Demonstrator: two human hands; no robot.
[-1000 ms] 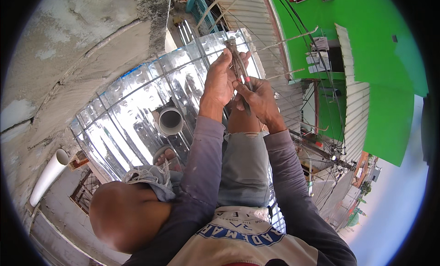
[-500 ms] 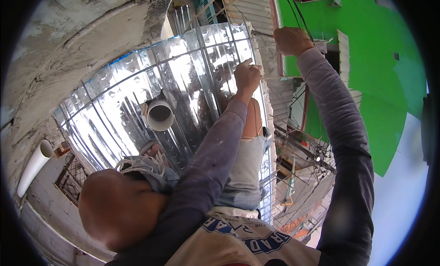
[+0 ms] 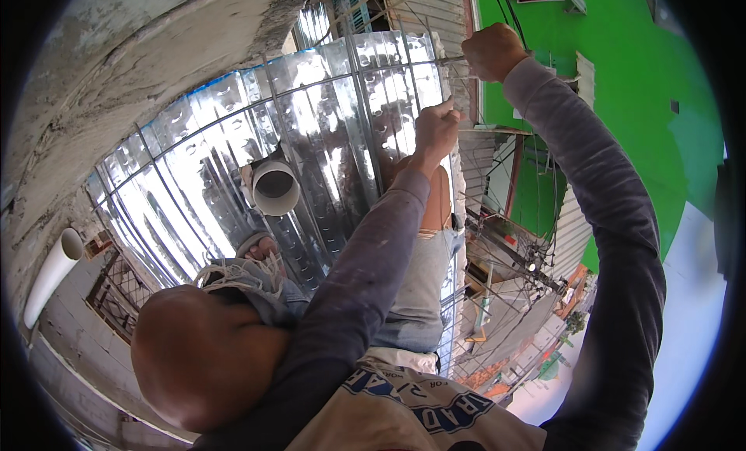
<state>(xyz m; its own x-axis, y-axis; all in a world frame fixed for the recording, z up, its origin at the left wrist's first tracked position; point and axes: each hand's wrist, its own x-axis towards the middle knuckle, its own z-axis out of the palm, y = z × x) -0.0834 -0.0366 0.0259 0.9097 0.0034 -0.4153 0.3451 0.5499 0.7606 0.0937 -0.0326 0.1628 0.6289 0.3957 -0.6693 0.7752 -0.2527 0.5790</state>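
My right hand (image 3: 495, 53) is a closed fist beyond the edge of a shiny corrugated metal sheet (image 3: 311, 152). A thin metal rod (image 3: 451, 60) runs from the fist toward the sheet; the end inside the fist is hidden. Lower and to the left, my left hand (image 3: 437, 134) hovers by the sheet's right edge, its fingers curled together and one fingertip raised. Whatever they pinch is too small to make out. Crossed steel bars (image 3: 356, 82) form a grid over the sheet.
A white pipe (image 3: 276, 188) stands up through the sheet near my sandalled foot (image 3: 260, 249). Another white pipe (image 3: 53, 276) leans by the rough concrete wall (image 3: 148, 54) at left. Past the sheet's right edge lies a drop with wires (image 3: 532, 268) and a green wall (image 3: 614, 70).
Both my arms have shifted slightly: the left hand up and to the right, the right fist a little higher. The view has also moved a bit. Both hands stay closed.
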